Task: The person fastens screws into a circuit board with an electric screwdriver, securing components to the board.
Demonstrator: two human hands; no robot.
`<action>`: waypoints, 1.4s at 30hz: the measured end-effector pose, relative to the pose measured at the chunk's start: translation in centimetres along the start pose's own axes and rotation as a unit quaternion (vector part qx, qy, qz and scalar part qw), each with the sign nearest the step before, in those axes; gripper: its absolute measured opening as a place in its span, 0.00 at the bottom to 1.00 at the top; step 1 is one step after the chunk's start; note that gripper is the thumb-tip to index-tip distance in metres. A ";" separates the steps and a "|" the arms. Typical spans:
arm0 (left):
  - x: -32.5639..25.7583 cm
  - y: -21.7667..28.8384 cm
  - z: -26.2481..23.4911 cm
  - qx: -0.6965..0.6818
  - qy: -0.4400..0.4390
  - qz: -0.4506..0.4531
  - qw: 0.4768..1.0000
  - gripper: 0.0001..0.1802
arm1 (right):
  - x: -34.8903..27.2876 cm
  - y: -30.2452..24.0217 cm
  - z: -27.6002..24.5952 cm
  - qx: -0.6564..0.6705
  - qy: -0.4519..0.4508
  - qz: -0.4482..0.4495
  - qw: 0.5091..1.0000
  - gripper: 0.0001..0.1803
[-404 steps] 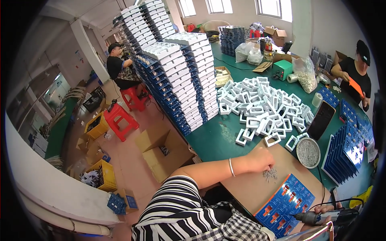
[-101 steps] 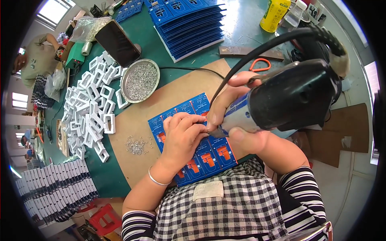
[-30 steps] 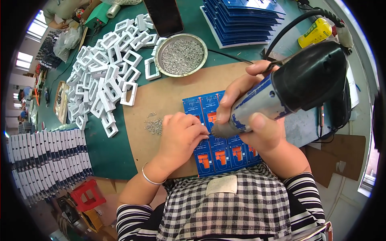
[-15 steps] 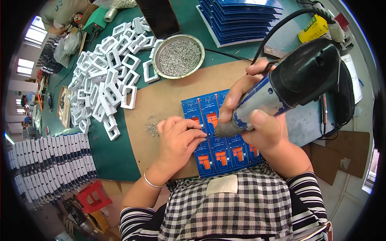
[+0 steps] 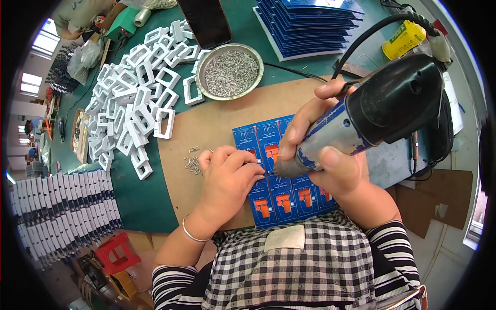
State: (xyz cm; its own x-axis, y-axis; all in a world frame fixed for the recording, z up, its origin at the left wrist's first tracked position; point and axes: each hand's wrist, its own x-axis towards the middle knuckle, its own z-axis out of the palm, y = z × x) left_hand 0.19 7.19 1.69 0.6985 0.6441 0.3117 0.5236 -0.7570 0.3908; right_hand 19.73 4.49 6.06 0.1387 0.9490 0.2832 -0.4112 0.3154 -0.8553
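Observation:
My right hand (image 5: 336, 165) is wrapped around a silver-and-black electric screwdriver (image 5: 356, 121), its worn blue paint flaking. The tool slants down to the left, and its tip is over a blue circuit board panel (image 5: 266, 223) with orange patches. Just left of that tip, my left hand (image 5: 225, 178) rests at the panel's left side with thumb and fingers pinched together. Whatever lies between those fingertips is hidden. Beside the left knuckles, a small heap of screws (image 5: 192, 161) lies on the brown board (image 5: 178, 129).
Ahead stands a metal bowl (image 5: 232, 97) of screws, with many white plastic frames (image 5: 139, 98) piled to its left. Blue boards (image 5: 305, 31) are stacked at the back, near a dark phone-like slab (image 5: 206, 23). A black cable (image 5: 356, 39) arches at right. White-and-blue assemblies (image 5: 62, 212) fill the lower left.
Both hands and the electric screwdriver stay almost in place; the tool shifts very slightly left and down. The small screw heap by my left hand looks a little more uncovered.

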 end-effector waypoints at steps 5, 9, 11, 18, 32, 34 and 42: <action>0.7 0.4 -0.6 0.039 -0.024 0.028 0.999 0.09 | -0.2 -0.4 0.1 -0.027 -0.037 0.000 0.999 0.36; 0.1 -0.3 0.2 0.005 0.013 0.020 1.000 0.10 | -0.3 0.3 0.4 -0.042 -0.098 -0.030 0.994 0.37; 0.0 -0.4 0.4 -0.001 0.021 0.017 1.000 0.10 | -0.1 1.0 0.0 -0.064 -0.126 -0.052 0.989 0.37; -0.4 -0.9 0.7 -0.025 0.034 0.020 0.999 0.10 | -0.2 1.3 0.7 -0.096 -0.158 -0.062 0.981 0.36; -0.4 -2.9 -4.6 0.010 0.153 -0.040 0.987 0.10 | 0.1 2.0 2.6 -0.172 -0.171 -0.051 0.969 0.31; -1.4 -4.6 -5.4 0.036 0.144 -0.036 0.988 0.09 | -0.5 2.4 2.3 -0.265 -0.153 -0.072 0.949 0.33; -2.7 -6.4 -3.3 0.060 0.064 -0.063 0.994 0.07 | 0.7 2.3 2.2 -0.019 -0.073 -0.024 0.997 0.34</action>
State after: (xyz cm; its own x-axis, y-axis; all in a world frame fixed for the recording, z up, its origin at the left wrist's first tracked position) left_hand -6.69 10.66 1.24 0.5603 0.7373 0.3774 0.6623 -0.6724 0.3304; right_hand 16.93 5.84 5.26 0.0240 0.9239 0.3819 -0.3729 0.3627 -0.8540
